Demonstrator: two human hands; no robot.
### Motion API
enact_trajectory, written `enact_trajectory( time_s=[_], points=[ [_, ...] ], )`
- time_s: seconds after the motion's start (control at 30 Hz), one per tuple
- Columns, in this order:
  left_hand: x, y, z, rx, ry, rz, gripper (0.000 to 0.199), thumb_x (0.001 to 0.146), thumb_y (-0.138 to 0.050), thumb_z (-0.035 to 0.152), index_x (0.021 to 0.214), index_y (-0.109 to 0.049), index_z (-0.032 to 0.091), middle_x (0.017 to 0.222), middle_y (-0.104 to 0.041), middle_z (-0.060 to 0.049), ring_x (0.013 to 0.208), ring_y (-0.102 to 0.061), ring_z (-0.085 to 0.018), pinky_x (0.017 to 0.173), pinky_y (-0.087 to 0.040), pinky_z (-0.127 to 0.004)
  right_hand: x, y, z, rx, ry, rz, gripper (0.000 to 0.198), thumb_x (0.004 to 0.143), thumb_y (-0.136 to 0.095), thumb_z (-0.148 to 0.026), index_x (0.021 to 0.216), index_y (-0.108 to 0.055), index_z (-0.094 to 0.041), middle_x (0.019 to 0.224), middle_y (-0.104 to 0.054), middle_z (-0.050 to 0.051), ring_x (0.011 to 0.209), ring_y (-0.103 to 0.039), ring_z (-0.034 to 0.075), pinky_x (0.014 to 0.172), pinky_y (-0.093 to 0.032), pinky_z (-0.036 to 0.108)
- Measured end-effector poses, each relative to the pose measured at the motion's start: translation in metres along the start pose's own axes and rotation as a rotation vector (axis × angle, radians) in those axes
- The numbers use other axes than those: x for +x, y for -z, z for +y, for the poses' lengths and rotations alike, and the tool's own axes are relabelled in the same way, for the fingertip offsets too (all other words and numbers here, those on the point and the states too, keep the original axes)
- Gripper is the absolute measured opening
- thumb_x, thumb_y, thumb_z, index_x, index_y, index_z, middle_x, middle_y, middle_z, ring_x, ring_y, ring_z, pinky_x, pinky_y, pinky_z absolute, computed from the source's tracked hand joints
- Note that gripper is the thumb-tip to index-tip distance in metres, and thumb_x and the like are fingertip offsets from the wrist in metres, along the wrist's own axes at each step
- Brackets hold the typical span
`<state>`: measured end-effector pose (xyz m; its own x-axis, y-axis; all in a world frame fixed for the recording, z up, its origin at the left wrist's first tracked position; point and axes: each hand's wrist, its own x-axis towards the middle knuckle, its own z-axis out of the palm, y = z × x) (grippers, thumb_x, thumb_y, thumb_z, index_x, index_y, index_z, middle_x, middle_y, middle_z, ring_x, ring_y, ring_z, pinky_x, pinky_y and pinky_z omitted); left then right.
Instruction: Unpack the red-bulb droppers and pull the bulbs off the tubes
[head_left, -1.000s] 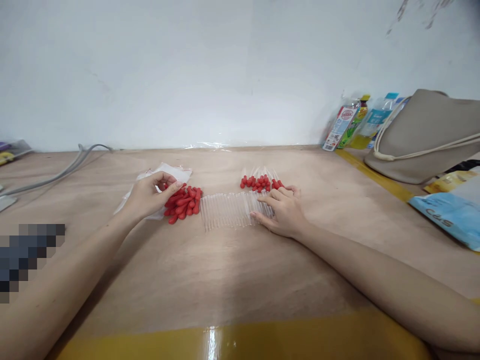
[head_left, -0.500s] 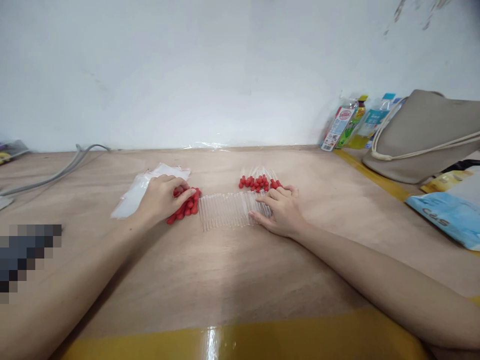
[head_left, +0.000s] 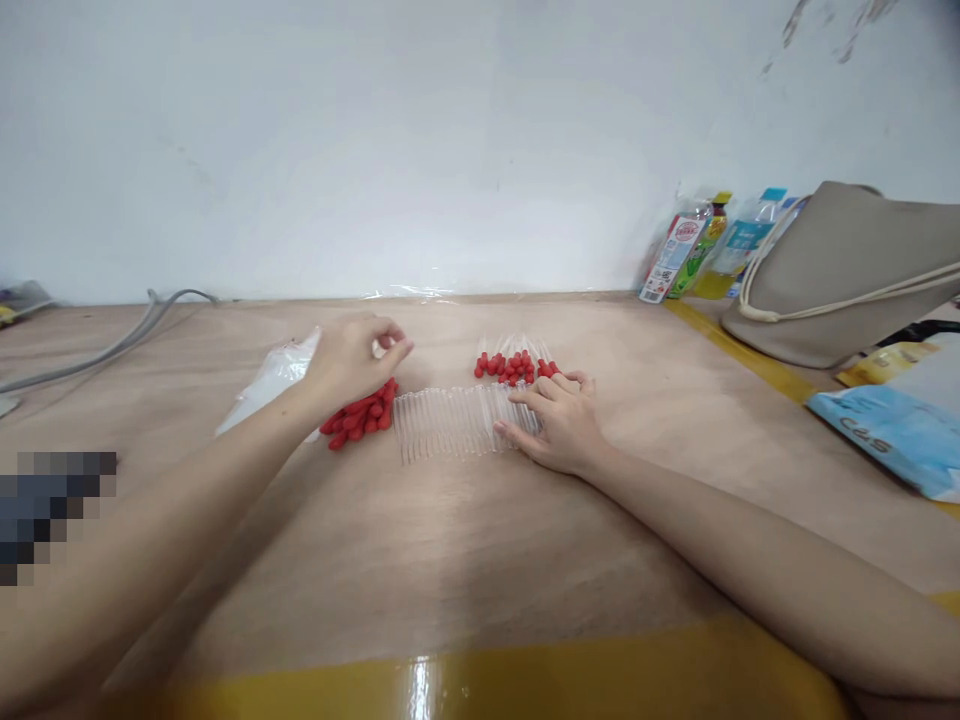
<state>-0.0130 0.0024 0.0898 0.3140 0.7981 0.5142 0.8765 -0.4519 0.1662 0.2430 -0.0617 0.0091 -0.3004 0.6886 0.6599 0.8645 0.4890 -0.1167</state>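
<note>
My left hand [head_left: 354,358] is raised above a pile of red rubber bulbs [head_left: 364,415]. Its thumb and forefinger meet in a pinch, and anything between them is too small to make out. In the middle of the table lies a row of clear thin plastic tubes [head_left: 442,422], side by side. My right hand [head_left: 559,420] rests at the right end of that row, with fingers stretched out over the tubes. Just behind it, clear tubes with red bulbs on their near ends [head_left: 516,366] lie in small bunches.
Clear plastic bags [head_left: 266,385] lie behind my left forearm. At the right back stand a carton [head_left: 675,262] and several bottles [head_left: 742,245], beside a grey bag [head_left: 847,270]. A blue packet [head_left: 885,435] lies at the right. A grey cable [head_left: 127,335] runs along the left.
My left hand has lifted off the red bulbs, moving up and slightly right, and uncovers more of the pile. My right hand stays on the tubes.
</note>
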Motion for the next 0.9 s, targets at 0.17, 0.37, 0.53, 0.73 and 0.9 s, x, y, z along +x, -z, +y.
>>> enact_trajectory(
  time_s=[0.17,0.37,0.53,0.73,0.9],
  points=[
    [0.034,-0.041,0.026,0.004,0.014,-0.325,0.031,0.07,-0.052,0.045,0.083,-0.063,0.02,0.089,-0.064,-0.005,0.08,-0.058,-0.021,0.07,-0.041,-0.03,0.001,0.001,-0.001,0.012,-0.017,0.0,0.038,0.077,-0.05,-0.053,0.086,-0.066,-0.019,0.075,-0.059,0.003,0.075,-0.049,0.016,0.084,-0.021,0.038],
    [0.053,-0.077,0.048,-0.002,0.194,-0.41,0.041,0.071,-0.048,0.057,0.079,-0.063,0.019,0.081,-0.067,-0.007,0.08,-0.06,-0.024,0.071,-0.042,-0.032,0.002,0.002,-0.002,0.018,-0.014,0.003,0.037,0.077,-0.051,-0.052,0.086,-0.065,-0.019,0.076,-0.059,0.003,0.077,-0.05,0.016,0.085,-0.022,0.038],
    [0.058,-0.085,0.056,-0.086,0.276,-0.468,0.036,0.066,-0.055,0.052,0.073,-0.065,0.018,0.077,-0.067,-0.008,0.075,-0.061,-0.022,0.067,-0.044,-0.03,0.001,0.001,-0.001,0.009,-0.012,-0.001,0.038,0.078,-0.05,-0.053,0.087,-0.065,-0.019,0.077,-0.059,0.003,0.077,-0.05,0.017,0.085,-0.022,0.038],
    [0.062,-0.087,0.063,-0.092,0.322,-0.443,0.019,0.063,-0.056,0.032,0.061,-0.065,0.015,0.067,-0.066,-0.01,0.071,-0.062,-0.024,0.06,-0.044,-0.03,0.001,-0.001,0.0,-0.009,-0.007,-0.007,0.039,0.078,-0.05,-0.053,0.088,-0.065,-0.019,0.078,-0.058,0.004,0.078,-0.05,0.017,0.084,-0.021,0.038],
    [0.064,-0.082,0.066,-0.112,0.331,-0.393,0.019,0.067,-0.053,0.029,0.057,-0.061,0.015,0.06,-0.063,-0.01,0.066,-0.061,-0.024,0.058,-0.043,-0.031,0.0,-0.001,0.0,0.014,-0.014,0.006,0.038,0.078,-0.05,-0.053,0.087,-0.065,-0.02,0.078,-0.059,0.004,0.078,-0.05,0.017,0.085,-0.021,0.038]
  ],
)
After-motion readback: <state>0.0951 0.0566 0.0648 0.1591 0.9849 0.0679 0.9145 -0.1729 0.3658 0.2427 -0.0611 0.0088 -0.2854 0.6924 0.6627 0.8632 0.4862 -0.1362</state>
